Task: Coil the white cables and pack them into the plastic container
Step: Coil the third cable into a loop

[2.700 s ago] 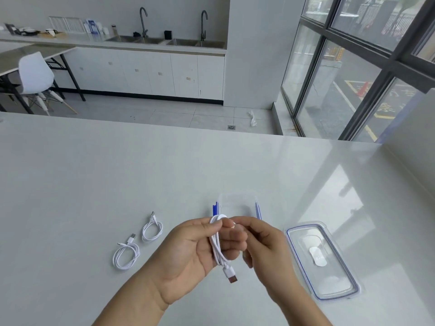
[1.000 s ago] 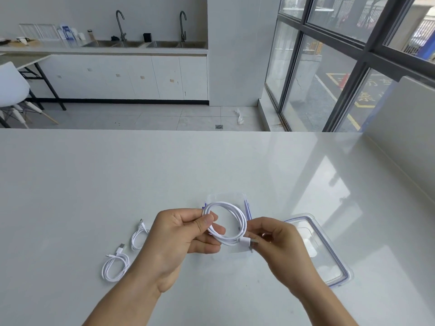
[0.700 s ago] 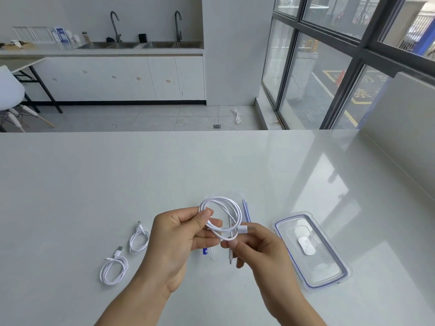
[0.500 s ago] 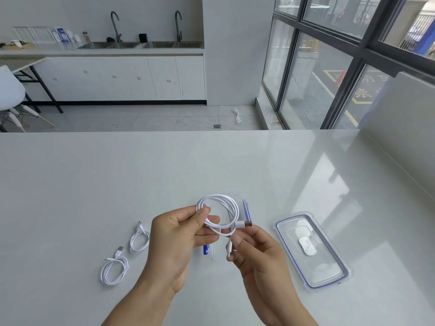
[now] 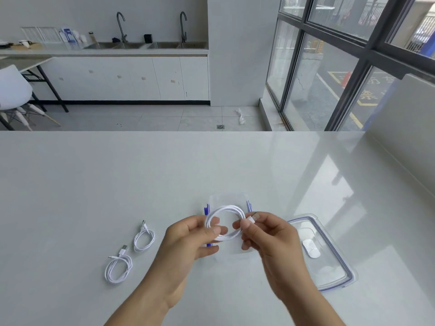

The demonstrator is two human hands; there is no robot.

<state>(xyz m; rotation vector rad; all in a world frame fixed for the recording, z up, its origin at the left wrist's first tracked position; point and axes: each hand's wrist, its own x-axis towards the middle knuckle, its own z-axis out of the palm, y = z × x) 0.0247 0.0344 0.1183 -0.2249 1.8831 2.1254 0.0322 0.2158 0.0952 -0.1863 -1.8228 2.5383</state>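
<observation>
**Supervisor:** Report hand status.

**Operator:** I read the left hand grasping the left side of the coiled white cable, with the thumb and fingers pinched over the loops. The right hand grasps the right side of the coil, and its thumb and forefinger pinch a connector. Neither hand is released.

**Supervisor:** Position of the coil?

**Operator:** I see it held above the table, directly over the open plastic container and not inside it. The container is clear, with blue clips on its left and right sides. Both hands and the coil cover most of its near half, so I cannot read its interior.

**Supervisor:** Surrounding items?

**Operator:**
- The lid lies flat on the table just right of the container. It has a blue seal along its rim, and the right wrist hides its left edge.
- Two more coiled cables lie on the table left of the left hand, well apart from the container: the near cable and the far cable.
- These two lie just beside each other, and I cannot tell whether they touch.
- Beyond the far table edge I see a counter with two taps, a white chair at far left and a window at far right.
</observation>
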